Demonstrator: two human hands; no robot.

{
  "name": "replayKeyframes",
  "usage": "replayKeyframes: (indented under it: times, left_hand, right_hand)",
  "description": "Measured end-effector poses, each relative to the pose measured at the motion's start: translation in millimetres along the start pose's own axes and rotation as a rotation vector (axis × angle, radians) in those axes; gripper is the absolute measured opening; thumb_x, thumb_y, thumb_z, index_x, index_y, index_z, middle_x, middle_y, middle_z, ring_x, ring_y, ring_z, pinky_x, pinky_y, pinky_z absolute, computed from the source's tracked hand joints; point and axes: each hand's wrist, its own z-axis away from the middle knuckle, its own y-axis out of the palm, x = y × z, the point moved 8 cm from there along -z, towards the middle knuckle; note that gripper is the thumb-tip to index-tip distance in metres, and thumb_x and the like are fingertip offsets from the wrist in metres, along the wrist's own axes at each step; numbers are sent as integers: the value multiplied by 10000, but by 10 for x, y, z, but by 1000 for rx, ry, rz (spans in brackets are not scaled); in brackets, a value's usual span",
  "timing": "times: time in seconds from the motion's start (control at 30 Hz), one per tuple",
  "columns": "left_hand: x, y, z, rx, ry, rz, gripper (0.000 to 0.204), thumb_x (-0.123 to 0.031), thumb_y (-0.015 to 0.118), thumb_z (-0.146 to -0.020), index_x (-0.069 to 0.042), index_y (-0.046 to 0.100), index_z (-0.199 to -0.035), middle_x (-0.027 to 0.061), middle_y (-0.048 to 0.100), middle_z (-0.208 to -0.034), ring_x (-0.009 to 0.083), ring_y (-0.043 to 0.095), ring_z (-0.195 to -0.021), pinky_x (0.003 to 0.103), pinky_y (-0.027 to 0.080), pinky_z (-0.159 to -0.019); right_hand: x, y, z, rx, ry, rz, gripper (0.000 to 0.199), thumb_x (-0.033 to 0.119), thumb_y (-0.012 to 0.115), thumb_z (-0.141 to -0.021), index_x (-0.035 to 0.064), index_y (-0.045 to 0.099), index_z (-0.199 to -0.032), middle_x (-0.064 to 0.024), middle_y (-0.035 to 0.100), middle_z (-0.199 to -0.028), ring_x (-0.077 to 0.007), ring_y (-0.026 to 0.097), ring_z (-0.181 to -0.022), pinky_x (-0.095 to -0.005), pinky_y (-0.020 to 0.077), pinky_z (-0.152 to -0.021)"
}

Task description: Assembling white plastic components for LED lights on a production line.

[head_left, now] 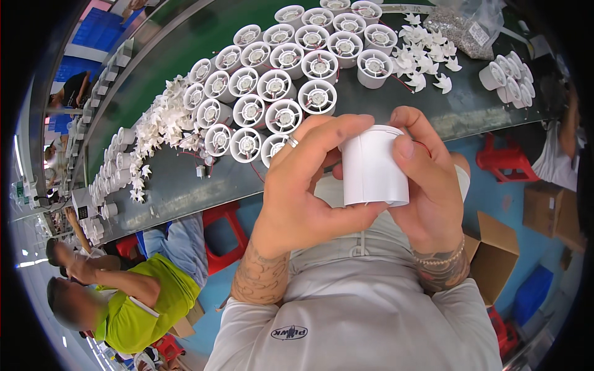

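Note:
A white cylindrical plastic housing (371, 167) is held up in front of my chest between both hands. My left hand (303, 185), with a ring on one finger, wraps its left side and reaches over the top rim. My right hand (427, 179) grips the right side, thumb pressed on the wall, a bead bracelet at the wrist. A thin red wire shows by the right thumb. Beyond the hands, several matching round white housings (284, 80) with motors inside stand in rows on the dark green belt (185, 185).
White fan impellers lie in a heap (164, 123) at the left and scattered (424, 52) at the right, next to a clear bag of small parts (461, 25). More housings (510, 80) lie at far right. A person in a yellow-green shirt (142, 297) sits left; red stools and cardboard boxes (495, 253) stand below.

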Motion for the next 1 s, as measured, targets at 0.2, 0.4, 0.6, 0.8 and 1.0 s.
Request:
replayKeyframes:
  times: [0.2, 0.4, 0.6, 0.8, 1.0]
  left_hand:
    - [57, -12, -9, 78, -142, 93, 750, 11, 800, -577, 67, 511, -1267, 129, 565, -1174, 209, 568, -1087, 354, 454, -958]
    - [65, -24, 21, 34, -145, 178, 754, 7, 795, -570, 62, 507, -1265, 125, 599, -1134, 209, 588, -1057, 342, 458, -944]
    - [90, -36, 34, 63, -117, 258, 708, 17, 815, -619, 16, 520, -1263, 95, 571, -1191, 184, 567, -1109, 334, 463, -965]
    - [154, -4, 73, 40, -112, 291, 733, 28, 809, -622, 27, 496, -1284, 92, 565, -1193, 187, 555, -1123, 338, 447, -975]
    - [196, 2, 101, 28, -98, 265, 708, 60, 778, -646, 19, 484, -1289, 93, 547, -1211, 182, 563, -1107, 327, 466, -937]
  right_hand:
    - [-55, 40, -11, -13, 52, -27, 425, 120, 690, -880, 47, 440, -1215, -33, 616, -981, -119, 609, -920, -271, 490, -768]
    - [-41, 75, -12, 16, 54, 4, 447, 114, 688, -878, 42, 431, -1238, -43, 621, -1012, -130, 612, -939, -283, 495, -791]
    - [-38, 95, -33, 14, 28, 10, 453, 98, 687, -874, 44, 419, -1235, -72, 626, -1038, -148, 621, -944, -290, 507, -792]
    - [-39, 63, -50, -33, -70, 171, 427, 139, 599, -912, 45, 383, -1268, -176, 617, -1117, -279, 661, -959, -398, 565, -806]
    - [-68, 42, -40, -58, -39, 101, 449, 101, 672, -875, 50, 413, -1238, -117, 612, -1082, -196, 635, -958, -331, 535, -800]
